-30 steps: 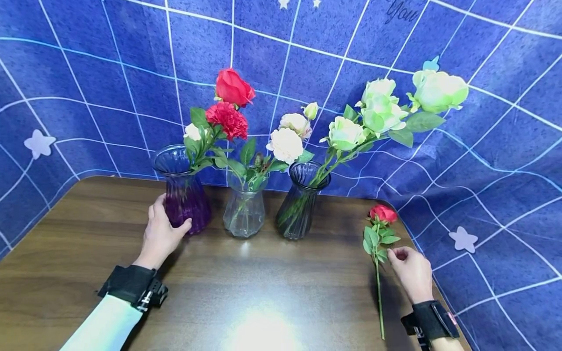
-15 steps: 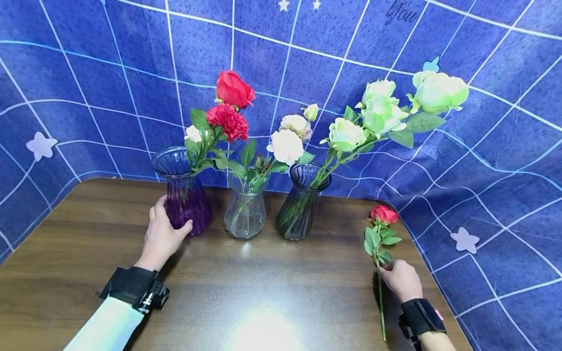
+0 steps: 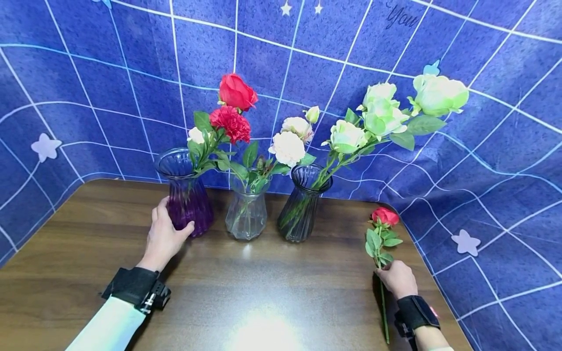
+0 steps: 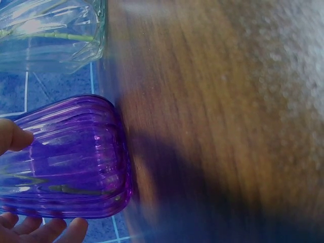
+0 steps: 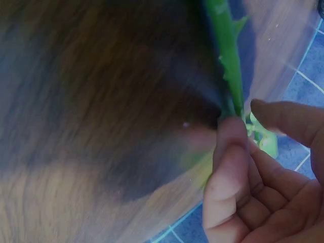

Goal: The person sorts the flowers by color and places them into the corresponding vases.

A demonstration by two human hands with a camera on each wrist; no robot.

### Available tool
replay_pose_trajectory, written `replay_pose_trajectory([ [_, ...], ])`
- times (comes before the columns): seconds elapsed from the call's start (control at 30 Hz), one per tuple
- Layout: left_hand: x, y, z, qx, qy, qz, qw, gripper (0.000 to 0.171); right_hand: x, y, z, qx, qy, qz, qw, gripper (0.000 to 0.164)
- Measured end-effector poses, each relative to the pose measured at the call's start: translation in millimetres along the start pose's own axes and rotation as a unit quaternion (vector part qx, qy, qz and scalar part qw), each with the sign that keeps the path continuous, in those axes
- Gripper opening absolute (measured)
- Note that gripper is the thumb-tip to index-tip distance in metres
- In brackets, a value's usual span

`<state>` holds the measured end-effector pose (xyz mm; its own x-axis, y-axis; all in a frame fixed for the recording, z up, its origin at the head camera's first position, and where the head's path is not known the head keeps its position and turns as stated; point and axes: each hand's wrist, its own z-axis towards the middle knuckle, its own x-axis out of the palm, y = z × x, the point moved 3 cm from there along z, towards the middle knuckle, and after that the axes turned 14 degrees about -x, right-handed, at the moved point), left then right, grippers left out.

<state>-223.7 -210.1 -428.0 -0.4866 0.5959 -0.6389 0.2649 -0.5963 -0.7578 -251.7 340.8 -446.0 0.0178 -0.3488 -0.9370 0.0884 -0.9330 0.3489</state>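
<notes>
My left hand (image 3: 164, 238) holds the lower body of a ribbed purple glass vase (image 3: 191, 210), thumb on one side and fingers on the other. In the left wrist view the purple vase (image 4: 76, 157) has stem ends inside. A red rose (image 3: 385, 216), a white bloom and a red carnation (image 3: 230, 124) lean out of it. At the table's right side, my right hand (image 3: 398, 279) holds the stem of a single red rose (image 3: 385, 217) lying on the wood. In the right wrist view the thorny green stem (image 5: 226, 55) runs between thumb and curled fingers.
A clear glass vase (image 3: 247, 214) with white flowers (image 3: 287, 147) stands in the middle. Beside it is a dark grey vase (image 3: 298, 214) with pale green roses (image 3: 381, 117) leaning right. Behind the wooden table (image 3: 210, 302) hangs a blue gridded cloth (image 3: 131, 73).
My right hand has moved left and slightly down, from beside the rose's leaves onto its stem. The left hand stays at the purple vase.
</notes>
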Motion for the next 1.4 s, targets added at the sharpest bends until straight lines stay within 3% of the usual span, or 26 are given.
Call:
replay_pose_trajectory([
  [0.63, 2.2, 2.8, -0.1, 0.0, 0.0, -0.001, 1.0, 0.085, 8, -2, 3, 0.026, -0.064, 0.001, 0.998, 0.019],
  [0.8, 2.4, 2.7, 0.1, -0.003, 0.0, -0.001, 1.0, 0.085, 1, 0, 0, 0.028, -0.086, 0.011, 0.996, 0.017],
  [0.93, 2.0, 2.2, 0.9, -0.003, -0.002, -0.001, 1.0, 0.085, -8, 3, -4, 0.022, -0.126, 0.021, 0.992, 0.018],
  [1.17, 1.5, 2.1, 0.4, -0.004, -0.001, -0.003, 1.0, 0.085, -29, 18, -13, 0.001, -0.22, 0.04, 0.975, 0.019],
  [1.4, 0.4, 1.3, 0.0, 0.0, 0.003, 0.0, 1.0, 0.085, -64, 54, -24, -0.032, -0.358, 0.059, 0.931, 0.015],
])
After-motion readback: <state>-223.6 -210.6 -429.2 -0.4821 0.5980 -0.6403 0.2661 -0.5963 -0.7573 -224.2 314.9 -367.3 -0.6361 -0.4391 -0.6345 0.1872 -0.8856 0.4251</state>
